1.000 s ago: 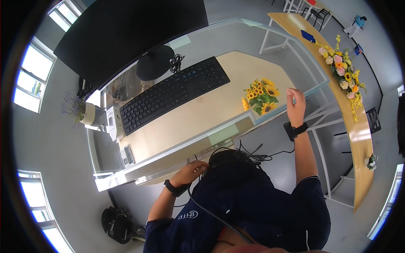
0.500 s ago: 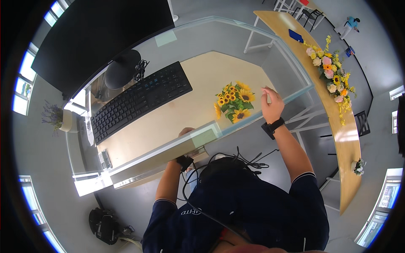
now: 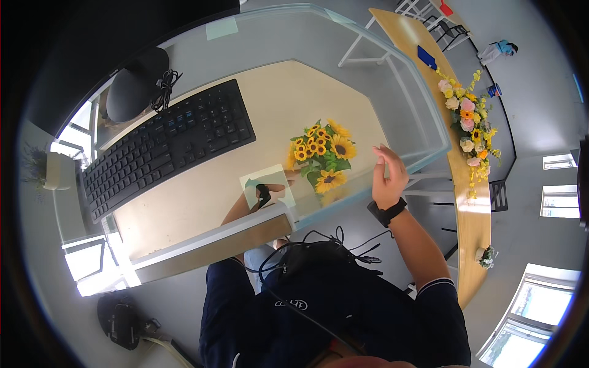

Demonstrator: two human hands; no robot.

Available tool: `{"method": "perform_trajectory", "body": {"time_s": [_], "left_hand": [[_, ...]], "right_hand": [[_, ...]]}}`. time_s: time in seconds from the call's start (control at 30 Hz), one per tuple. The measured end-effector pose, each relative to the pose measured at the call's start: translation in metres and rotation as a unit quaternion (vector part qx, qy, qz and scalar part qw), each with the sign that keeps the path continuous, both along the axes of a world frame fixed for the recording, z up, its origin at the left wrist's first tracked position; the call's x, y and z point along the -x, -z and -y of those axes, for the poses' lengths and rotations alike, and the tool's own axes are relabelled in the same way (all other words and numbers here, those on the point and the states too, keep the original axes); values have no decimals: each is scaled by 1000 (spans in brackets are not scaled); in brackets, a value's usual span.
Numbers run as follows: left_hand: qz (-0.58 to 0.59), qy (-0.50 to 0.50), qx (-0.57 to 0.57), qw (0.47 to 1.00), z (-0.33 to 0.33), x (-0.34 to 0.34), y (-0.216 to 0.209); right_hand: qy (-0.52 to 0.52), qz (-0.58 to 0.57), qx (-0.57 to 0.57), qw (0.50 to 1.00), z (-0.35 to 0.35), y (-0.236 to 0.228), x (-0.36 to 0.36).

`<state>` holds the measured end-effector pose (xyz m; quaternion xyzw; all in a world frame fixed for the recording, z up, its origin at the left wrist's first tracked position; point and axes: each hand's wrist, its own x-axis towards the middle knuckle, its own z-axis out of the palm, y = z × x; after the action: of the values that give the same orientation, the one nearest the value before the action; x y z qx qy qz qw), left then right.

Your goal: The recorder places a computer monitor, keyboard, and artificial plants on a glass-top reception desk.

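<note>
White lettering [image 3: 285, 303] with rounded emblem [image 3: 299, 304] on chest of person's dark navy shirt [image 3: 368, 294]; small pale marks on keys of black keyboard [image 3: 165, 147], some bluish, too fine to read

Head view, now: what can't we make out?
- Left hand: seen through the glass top and a pale patch; fingertip contact with the sunflowers unclear.
- Sunflowers' base: hidden by blooms and leaves.
- Monitor: cut off by the picture's upper edge and dark fisheye rim.
- Distant person: too small to tell what the hands hold, if anything.
</note>
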<state>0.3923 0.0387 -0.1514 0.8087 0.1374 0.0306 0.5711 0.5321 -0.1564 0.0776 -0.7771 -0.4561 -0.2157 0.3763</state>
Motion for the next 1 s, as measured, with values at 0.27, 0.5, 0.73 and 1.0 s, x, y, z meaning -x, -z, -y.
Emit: {"method": "perform_trajectory", "body": {"time_s": [0.27, 0.5, 0.73, 1.0], "left_hand": [[-13, -21, -29, 999, 12, -35, 0], [-233, 73, 66, 967, 8, -49, -23], [-252, 48, 124, 959, 12, -47, -33], [-206, 9, 109, 972, 12, -49, -38]], "right_hand": [[6, -41, 21, 999, -1, 0, 5], [1, -37, 55, 998, -4, 1, 10], [1, -73, 39, 997, -5, 4, 14], [-4, -84, 23, 996, -5, 5, 13]]}}
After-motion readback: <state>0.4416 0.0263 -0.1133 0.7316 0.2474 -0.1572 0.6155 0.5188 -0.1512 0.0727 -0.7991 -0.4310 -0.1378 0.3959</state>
